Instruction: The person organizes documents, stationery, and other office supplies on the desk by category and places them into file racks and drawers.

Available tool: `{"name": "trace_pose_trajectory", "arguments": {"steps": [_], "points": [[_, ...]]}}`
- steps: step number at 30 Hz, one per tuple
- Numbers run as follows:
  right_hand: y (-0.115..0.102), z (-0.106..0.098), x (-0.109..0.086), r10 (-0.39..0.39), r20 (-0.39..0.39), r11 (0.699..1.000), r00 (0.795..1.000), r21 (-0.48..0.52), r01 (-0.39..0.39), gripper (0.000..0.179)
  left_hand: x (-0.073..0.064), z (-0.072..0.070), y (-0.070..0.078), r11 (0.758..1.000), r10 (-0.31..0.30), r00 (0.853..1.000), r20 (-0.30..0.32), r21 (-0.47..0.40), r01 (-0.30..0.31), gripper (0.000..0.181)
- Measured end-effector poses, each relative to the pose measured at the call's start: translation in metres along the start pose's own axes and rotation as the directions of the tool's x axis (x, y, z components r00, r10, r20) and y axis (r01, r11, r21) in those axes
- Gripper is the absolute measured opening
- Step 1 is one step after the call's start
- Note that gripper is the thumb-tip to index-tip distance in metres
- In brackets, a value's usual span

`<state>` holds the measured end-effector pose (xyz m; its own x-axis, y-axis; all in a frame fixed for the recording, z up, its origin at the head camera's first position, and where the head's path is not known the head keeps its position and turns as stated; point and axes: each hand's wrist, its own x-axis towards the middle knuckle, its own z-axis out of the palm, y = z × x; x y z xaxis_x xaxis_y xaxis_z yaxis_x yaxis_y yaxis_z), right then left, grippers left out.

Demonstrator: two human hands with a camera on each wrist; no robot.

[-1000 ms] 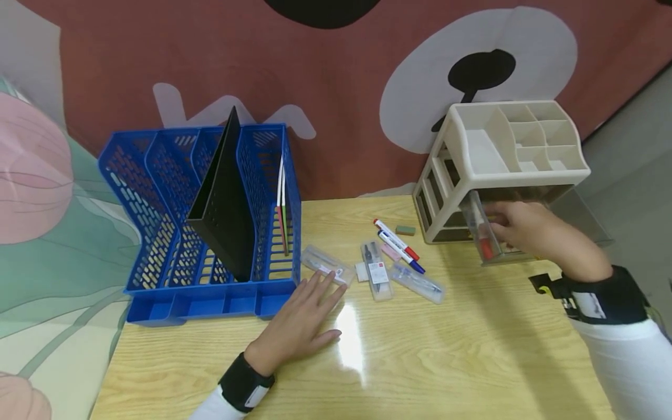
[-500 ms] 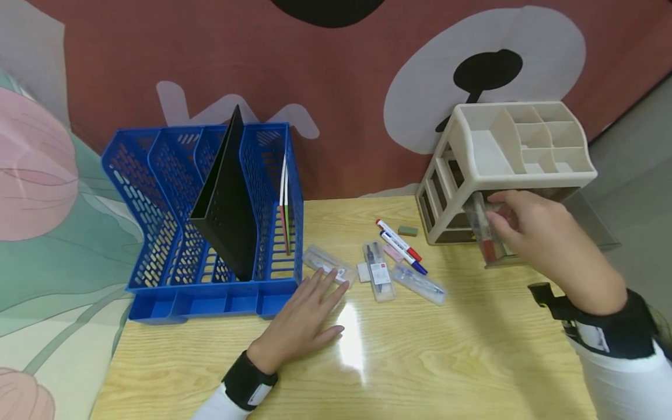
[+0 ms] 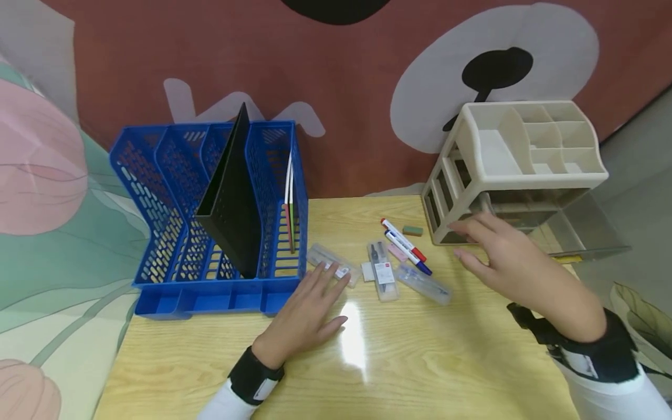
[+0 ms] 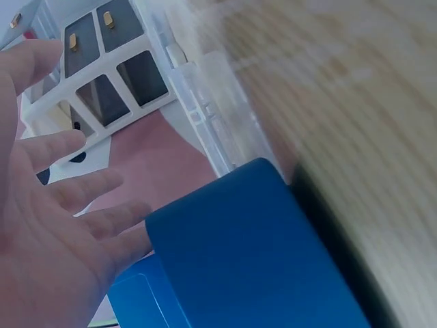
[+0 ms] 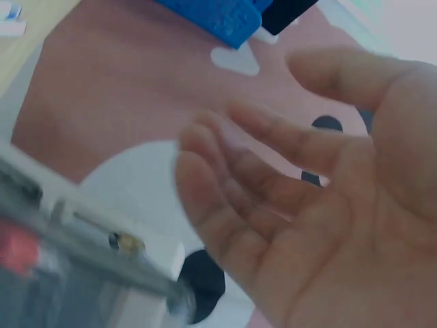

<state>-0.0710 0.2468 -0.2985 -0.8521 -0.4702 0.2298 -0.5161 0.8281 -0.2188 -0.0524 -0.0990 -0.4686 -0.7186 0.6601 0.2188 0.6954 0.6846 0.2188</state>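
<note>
My left hand rests on the table with its fingers spread. Its fingertips lie at a clear plastic case beside the blue file rack. My right hand hovers in front of the white drawer organizer, fingers loosely bent and holding nothing. Behind it, the hand hides most of a pulled-out clear drawer. In the right wrist view, a blurred red item shows through clear plastic below the hand. Another clear drawer stands out at the organizer's right, with something yellow in it.
The blue file rack holds a black folder and thin booklets. Between rack and organizer lie a red marker, a blue marker, a green eraser-like block, a labelled case and another clear case.
My right hand has come out of the left drawer and moved left and toward me, its fingers loosening. My left hand stays in place. The whole view has shifted slightly.
</note>
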Motion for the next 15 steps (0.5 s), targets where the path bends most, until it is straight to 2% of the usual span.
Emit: {"name": "trace_pose_trajectory", "arguments": {"steps": [3,6,11,15], "points": [[-0.004,0.009,-0.001,0.004,0.096,1.000,0.995,0.027,-0.007,0.041,0.003,0.000,0.001,1.000,-0.001,1.000,-0.009,-0.005,0.001,0.077],[-0.006,0.020,-0.001,0.002,0.149,0.999,0.989,0.053,-0.010,0.044,0.006,0.001,0.002,1.000,-0.003,1.000,-0.011,-0.007,0.003,0.076],[-0.002,0.039,-0.001,0.014,0.191,0.993,0.981,0.110,-0.036,0.045,0.010,0.005,0.003,1.000,-0.002,1.000,-0.004,-0.007,0.002,0.075],[0.004,0.057,0.002,0.065,0.208,0.989,0.976,0.117,-0.091,0.046,0.013,0.008,0.002,1.000,-0.007,1.000,0.005,-0.005,0.007,0.075]]}}
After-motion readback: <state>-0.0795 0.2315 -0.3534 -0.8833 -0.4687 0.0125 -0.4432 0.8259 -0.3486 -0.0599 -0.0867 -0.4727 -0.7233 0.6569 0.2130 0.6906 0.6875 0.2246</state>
